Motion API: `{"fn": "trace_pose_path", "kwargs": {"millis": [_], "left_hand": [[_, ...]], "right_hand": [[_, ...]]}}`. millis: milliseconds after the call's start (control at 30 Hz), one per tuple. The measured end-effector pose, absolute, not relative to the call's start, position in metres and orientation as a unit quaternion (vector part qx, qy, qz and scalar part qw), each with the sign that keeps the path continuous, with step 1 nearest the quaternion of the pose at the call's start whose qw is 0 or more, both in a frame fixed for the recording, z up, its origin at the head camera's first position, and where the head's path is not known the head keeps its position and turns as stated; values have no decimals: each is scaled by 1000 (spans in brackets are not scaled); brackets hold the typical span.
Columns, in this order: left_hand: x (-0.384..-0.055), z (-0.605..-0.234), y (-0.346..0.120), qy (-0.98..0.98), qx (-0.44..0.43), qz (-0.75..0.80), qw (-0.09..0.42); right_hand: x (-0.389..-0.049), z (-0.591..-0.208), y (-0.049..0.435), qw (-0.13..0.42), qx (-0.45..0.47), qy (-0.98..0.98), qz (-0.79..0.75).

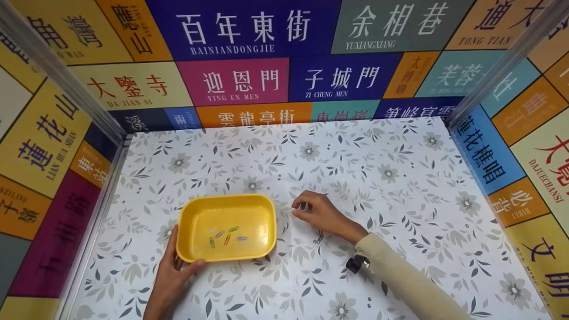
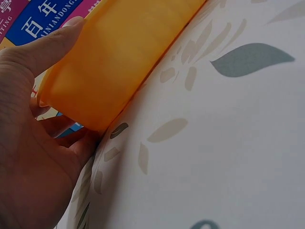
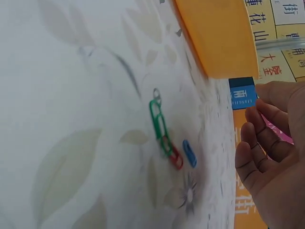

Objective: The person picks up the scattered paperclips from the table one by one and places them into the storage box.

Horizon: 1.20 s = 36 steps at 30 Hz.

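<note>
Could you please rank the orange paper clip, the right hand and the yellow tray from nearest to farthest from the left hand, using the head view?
1. Yellow tray: held by the left hand at its left end.
2. Orange paper clip: inside the tray, farther right.
3. Right hand: beyond the tray's right side.

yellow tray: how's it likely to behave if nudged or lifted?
The yellow tray would probably slide rather than tip: it's wide, low and sits flat. Likely light and fairly stiff, given its plastic-looking walls that hold their shape. If tilted, the loose paper clips inside may slide.
</note>
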<state>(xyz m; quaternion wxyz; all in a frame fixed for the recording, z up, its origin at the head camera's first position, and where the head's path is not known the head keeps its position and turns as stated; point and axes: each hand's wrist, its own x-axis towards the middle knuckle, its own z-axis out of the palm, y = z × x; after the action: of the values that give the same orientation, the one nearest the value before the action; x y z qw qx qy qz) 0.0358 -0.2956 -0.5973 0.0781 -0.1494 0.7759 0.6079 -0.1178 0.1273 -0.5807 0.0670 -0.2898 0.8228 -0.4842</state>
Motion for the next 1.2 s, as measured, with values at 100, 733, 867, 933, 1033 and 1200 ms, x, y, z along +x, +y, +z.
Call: {"fn": "trace_pose_path", "kwargs": {"millis": [100, 733, 867, 933, 1033, 1200], "left_hand": [[36, -598, -296, 775, -148, 609, 78], [34, -598, -297, 767, -172, 610, 101], [34, -598, -296, 767, -164, 613, 92], [35, -598, -296, 768, -160, 615, 87], [35, -598, -296, 769, -158, 614, 86], [34, -599, -297, 769, -163, 611, 90]], "right_hand": [[-117, -586, 135, 59, -281, 825, -487], [-110, -616, 174, 9, -293, 819, -493], [-110, -620, 179, 12, -309, 805, -506], [-111, -621, 181, 21, -314, 801, -509], [-112, -621, 183, 35, -319, 800, -506], [-112, -622, 186, 38, -344, 797, -495]]}}
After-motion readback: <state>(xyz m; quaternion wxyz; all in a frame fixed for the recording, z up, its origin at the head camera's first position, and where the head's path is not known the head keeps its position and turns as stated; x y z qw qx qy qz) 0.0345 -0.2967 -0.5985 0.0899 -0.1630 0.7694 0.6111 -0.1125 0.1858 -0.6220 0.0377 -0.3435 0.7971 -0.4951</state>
